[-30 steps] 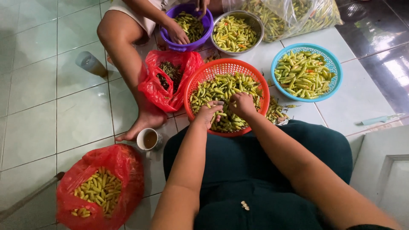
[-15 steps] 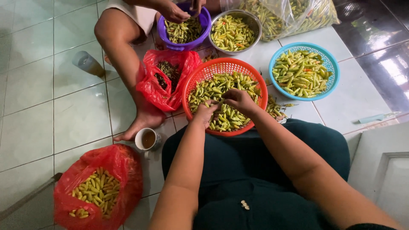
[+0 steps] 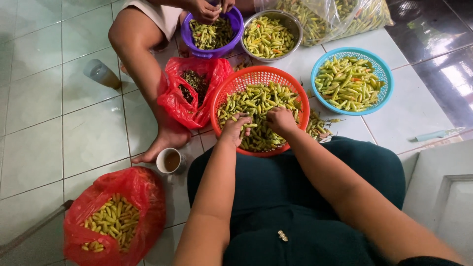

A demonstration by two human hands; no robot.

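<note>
Tiled floor (image 3: 44,128) bears a red basket (image 3: 231,83) of green chillies (image 3: 263,101), directly ahead of the seated person's lap. Left hand (image 3: 235,127) and right hand (image 3: 281,119) rest in the pile, fingers curled, pinching chillies. Small coffee cup (image 3: 170,160) stands left.

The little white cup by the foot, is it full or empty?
Partly full: the cup stands upright with brown liquid showing inside.

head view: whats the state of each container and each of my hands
round red plastic basket: heaped with green chillies
left hand: in the basket, fingers closed on a chilli
right hand: in the basket, curled on the pile
white cup: upright, holds brown liquid
red plastic bag: open, part full
</note>
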